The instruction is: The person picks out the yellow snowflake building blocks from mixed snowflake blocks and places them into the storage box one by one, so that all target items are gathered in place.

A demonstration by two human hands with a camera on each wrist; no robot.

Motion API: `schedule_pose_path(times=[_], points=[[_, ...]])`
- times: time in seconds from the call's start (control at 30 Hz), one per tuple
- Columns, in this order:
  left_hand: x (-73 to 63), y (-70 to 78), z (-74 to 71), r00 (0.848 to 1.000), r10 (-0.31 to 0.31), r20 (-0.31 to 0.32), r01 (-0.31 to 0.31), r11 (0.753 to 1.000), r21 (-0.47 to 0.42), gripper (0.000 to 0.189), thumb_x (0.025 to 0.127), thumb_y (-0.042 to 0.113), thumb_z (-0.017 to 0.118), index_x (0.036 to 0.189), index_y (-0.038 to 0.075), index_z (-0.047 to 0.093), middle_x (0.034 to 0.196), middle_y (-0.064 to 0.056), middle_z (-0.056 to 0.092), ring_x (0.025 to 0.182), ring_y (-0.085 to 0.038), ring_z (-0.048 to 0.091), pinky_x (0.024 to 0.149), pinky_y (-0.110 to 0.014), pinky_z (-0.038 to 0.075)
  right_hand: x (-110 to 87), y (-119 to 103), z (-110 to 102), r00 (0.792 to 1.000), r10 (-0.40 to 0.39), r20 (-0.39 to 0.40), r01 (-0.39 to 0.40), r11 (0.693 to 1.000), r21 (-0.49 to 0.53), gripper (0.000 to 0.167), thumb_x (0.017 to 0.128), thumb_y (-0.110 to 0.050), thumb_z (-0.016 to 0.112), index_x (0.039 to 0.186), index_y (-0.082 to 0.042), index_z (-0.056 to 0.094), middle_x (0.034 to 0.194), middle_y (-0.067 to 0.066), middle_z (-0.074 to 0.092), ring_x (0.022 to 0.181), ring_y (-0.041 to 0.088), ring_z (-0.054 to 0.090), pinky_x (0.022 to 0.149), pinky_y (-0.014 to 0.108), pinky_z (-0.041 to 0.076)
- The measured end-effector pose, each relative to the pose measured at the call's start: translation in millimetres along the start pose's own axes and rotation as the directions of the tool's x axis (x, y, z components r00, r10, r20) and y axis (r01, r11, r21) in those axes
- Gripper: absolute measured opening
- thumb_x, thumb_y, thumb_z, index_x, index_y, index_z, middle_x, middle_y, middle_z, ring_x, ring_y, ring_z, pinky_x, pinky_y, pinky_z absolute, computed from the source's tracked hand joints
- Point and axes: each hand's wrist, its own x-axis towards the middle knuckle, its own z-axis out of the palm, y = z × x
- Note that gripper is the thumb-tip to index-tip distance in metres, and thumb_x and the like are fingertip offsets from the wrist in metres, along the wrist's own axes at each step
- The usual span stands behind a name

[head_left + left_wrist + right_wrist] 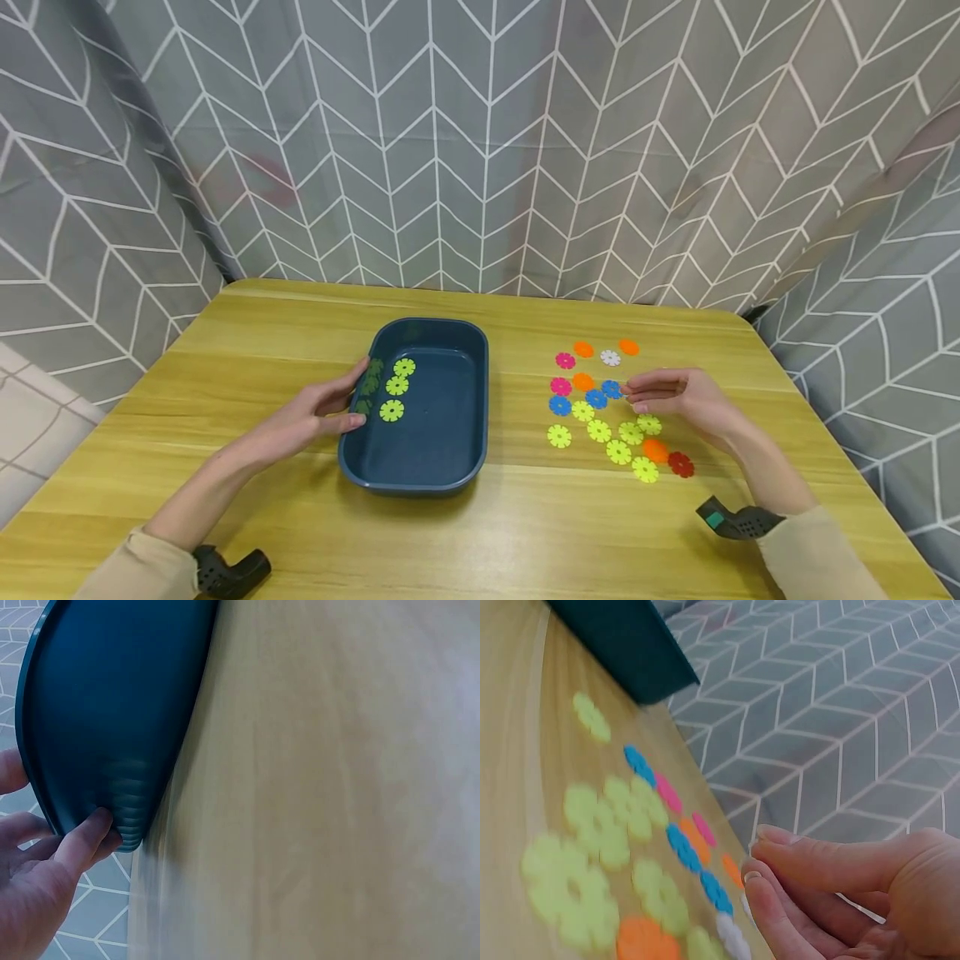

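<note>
My left hand (pixel 315 411) holds the left side of a dark blue plastic basin (pixel 450 482), its thumb and fingers spread along the rim. In the left wrist view the fingertips lie against the basin's outer wall (pixel 112 690). Three lime-green notched discs (pixel 392 410) lie inside, mirrored in the wall. To the right, my right hand (pixel 686 398) hovers over loose discs, thumb and fingertips close together with no disc visible between them. Nearest to it are a blue disc (pixel 612 389), a lime disc (pixel 649 425) and, in the right wrist view, a white disc (pixel 733 939).
Several more lime discs (pixel 618 452) are scattered on the wooden table (pixel 525 533), with orange discs (pixel 655 451), pink discs (pixel 561 386) and a red disc (pixel 681 464). A grey patterned curtain (pixel 465 150) hangs behind the table's far edge.
</note>
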Motion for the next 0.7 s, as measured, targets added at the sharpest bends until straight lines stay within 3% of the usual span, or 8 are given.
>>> schedule_pose_path(times=[0.3,0.5,0.7], points=[[-1.1,0.2,0.0,1.000,-0.004,0.001,0.004,1.000,-0.007,0.079,0.100,0.016,0.060,0.159,0.002,0.011,0.164,-0.027,0.009,0.146,-0.048,0.026,0.101,-0.014,0.040,-7.7,20.2,-19.0,1.000,-0.003,0.008,0.004,0.997,-0.071,0.048,0.089,-0.005,0.073,0.129,0.015,0.056,0.116,0.008,0.074,0.102,0.012,0.073,0.085,0.022,0.057],[-0.5,-1.6,0.5,1.000,0.000,0.013,0.001,0.999,-0.038,0.079,0.100,0.015,0.059,0.159,0.000,0.008,0.165,-0.026,0.006,0.146,-0.048,0.023,0.098,-0.010,0.040,-8.0,25.4,-23.0,1.000,0.000,0.029,0.002,0.998,-0.060,0.050,0.088,-0.002,0.073,0.130,0.017,0.054,0.117,0.012,0.073,0.101,0.012,0.072,0.085,0.024,0.058],[1.8,-2.4,0.7,1.000,-0.008,0.016,0.008,0.999,-0.034,0.079,0.100,0.016,0.059,0.159,0.001,0.008,0.165,-0.024,0.006,0.147,-0.046,0.023,0.099,-0.011,0.040,-12.0,25.2,-23.6,1.000,0.010,0.025,-0.007,0.993,-0.118,0.050,0.086,-0.004,0.076,0.128,0.014,0.058,0.120,0.018,0.071,0.101,0.010,0.071,0.086,0.023,0.057]])
